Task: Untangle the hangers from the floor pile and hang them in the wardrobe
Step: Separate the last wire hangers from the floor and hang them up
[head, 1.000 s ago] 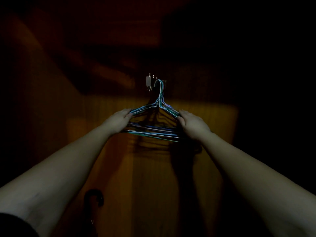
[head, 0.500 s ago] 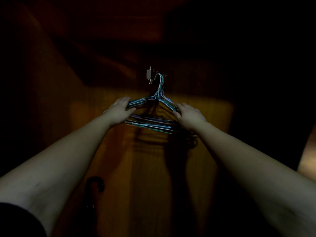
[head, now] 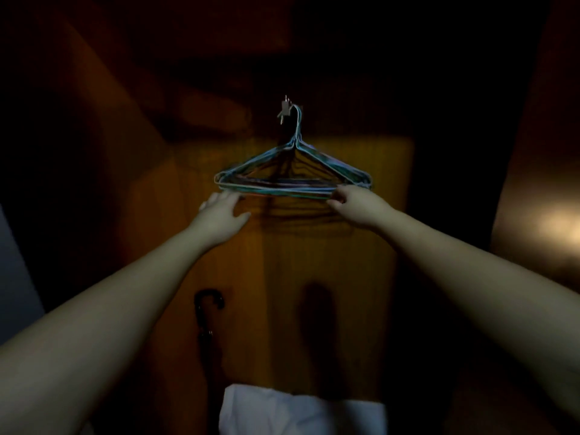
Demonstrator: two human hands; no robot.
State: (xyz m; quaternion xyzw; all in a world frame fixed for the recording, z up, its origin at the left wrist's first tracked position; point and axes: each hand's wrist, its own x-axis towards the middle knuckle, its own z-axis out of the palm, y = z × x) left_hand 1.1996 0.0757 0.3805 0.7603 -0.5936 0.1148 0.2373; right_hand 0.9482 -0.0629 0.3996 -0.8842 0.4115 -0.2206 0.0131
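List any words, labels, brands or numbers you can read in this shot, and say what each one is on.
None: no readable text anywhere in this dark head view.
Bundle of wire hangers on the metal hook: no label visible.
White cloth at the bottom edge: no print visible.
Dark umbrella handle: no marking can be made out.
Wooden wardrobe panel: bare.

carrier: small metal hook fixed on the wooden wardrobe panel, at 12 o'clock | hung directly on it: a bunch of wire hangers, hook ends gathered over it, bodies flat against the panel | dark umbrella leaned against the panel at 7 o'clock | white cloth lay at 6 o'clock
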